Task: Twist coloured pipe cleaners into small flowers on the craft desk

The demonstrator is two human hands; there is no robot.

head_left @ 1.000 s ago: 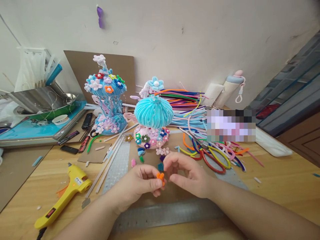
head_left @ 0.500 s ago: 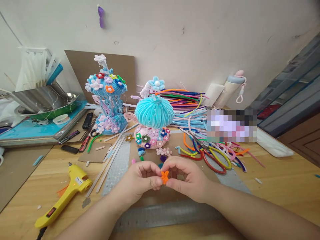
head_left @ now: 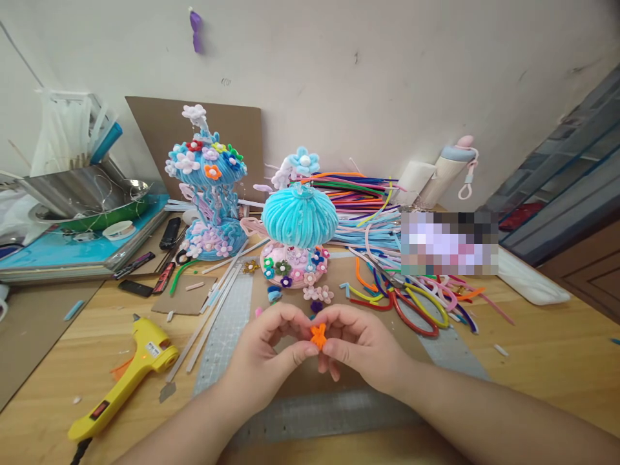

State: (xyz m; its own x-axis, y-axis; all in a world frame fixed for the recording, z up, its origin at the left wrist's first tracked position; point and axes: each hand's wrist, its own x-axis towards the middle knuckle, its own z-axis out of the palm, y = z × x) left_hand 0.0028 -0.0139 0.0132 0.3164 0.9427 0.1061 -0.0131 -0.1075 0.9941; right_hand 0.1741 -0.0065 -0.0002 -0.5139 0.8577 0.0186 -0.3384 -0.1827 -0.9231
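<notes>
Between my two hands, over the cutting mat, is a small orange pipe-cleaner flower. My left hand pinches its left side with thumb and forefinger, and my right hand pinches its right side the same way. Just beyond my fingers lie a dark purple flower and two pale pink flowers. Behind them stands a jellyfish-like piece with a turquoise fuzzy dome above a pink base set with small flowers. A taller blue one, dotted with flowers, stands to its left.
A yellow hot glue gun lies at the left, with clear glue sticks beside it. Scissors with red and yellow handles rest at the right, near pipe cleaners. A metal pot stands at the back left.
My fingers have shifted slightly around the orange flower, turning it a little. My left hand has opened out somewhat behind the pinch; fingertips now show below the flower. The other things have stayed put.
</notes>
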